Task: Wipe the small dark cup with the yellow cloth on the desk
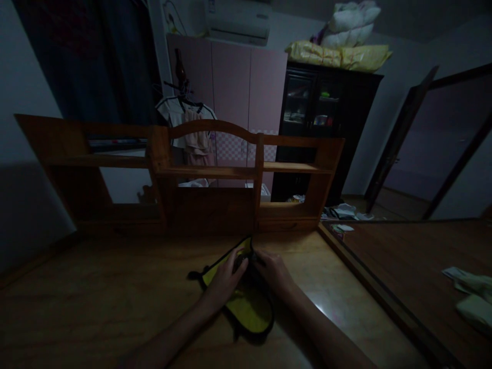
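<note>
A flat yellow cloth piece with a black edge (251,310) lies on the wooden desk top (115,302) in front of me. My left hand (225,279) rests on its upper left part, fingers curled round a small dark thing near the cloth's top. My right hand (274,270) meets it from the right, fingers pinched at the same spot. The light is dim, so I cannot make out the small dark thing.
A wooden shelf unit (215,171) stands along the desk's back edge. Behind it are pink wardrobe doors (246,87), hanging clothes (192,133) and a dark cabinet (319,118) with bedding on top. A door (400,138) stands ajar at right. Papers lie on the floor (471,294).
</note>
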A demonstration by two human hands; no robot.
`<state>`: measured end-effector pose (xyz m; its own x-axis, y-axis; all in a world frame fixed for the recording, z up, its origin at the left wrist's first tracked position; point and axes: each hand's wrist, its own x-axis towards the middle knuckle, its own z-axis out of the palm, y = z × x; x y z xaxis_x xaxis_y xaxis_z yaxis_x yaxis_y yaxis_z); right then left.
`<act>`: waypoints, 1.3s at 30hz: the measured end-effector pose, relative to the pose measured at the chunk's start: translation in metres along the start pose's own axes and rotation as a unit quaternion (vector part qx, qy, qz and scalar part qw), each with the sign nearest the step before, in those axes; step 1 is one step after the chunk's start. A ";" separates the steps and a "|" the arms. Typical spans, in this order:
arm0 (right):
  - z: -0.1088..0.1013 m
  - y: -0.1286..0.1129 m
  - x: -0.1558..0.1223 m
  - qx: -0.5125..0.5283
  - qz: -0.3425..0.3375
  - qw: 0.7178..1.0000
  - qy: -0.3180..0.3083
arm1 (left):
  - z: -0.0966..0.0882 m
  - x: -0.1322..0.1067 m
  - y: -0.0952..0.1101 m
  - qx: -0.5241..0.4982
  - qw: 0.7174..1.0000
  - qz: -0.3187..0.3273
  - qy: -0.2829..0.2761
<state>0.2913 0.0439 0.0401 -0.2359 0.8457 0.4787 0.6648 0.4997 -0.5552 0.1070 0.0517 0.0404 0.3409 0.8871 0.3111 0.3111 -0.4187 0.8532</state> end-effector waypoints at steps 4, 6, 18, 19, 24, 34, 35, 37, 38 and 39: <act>0.000 0.001 -0.001 -0.012 -0.003 1.000 -0.011 | 0.000 0.000 0.000 0.006 1.000 -0.007 0.001; 0.001 0.003 -0.002 0.001 -0.010 1.000 -0.017 | 0.001 0.001 -0.003 0.001 1.000 -0.016 0.004; -0.021 0.023 0.007 0.346 0.072 0.921 -0.163 | -0.003 0.008 -0.016 -0.033 0.998 -0.038 -0.032; -0.023 0.023 0.006 0.359 0.076 0.913 -0.176 | -0.005 0.009 -0.016 -0.004 0.999 -0.013 -0.031; -0.019 0.027 0.004 0.370 0.065 0.912 -0.165 | -0.008 0.009 -0.014 0.063 0.997 0.019 -0.047; -0.019 0.029 0.007 0.298 0.086 0.944 -0.112 | -0.004 0.002 -0.007 0.099 0.993 0.052 -0.024; -0.018 0.031 0.007 0.295 0.095 0.945 -0.105 | -0.004 0.001 -0.006 0.102 0.993 0.058 -0.025; -0.016 0.036 0.007 0.297 0.112 0.944 -0.092 | -0.003 0.000 -0.004 0.105 0.992 0.066 -0.025; -0.015 0.038 0.007 0.301 0.118 0.942 -0.089 | -0.003 0.000 -0.003 0.104 0.992 0.068 -0.026; -0.013 0.041 0.008 0.306 0.125 0.940 -0.085 | -0.003 0.000 -0.003 0.101 0.992 0.071 -0.026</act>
<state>0.3260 0.0684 0.0299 -0.2708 0.9426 0.1956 0.1937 0.2523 -0.9481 0.1034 0.0537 0.0396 0.4383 0.8072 0.3953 0.4262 -0.5739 0.6993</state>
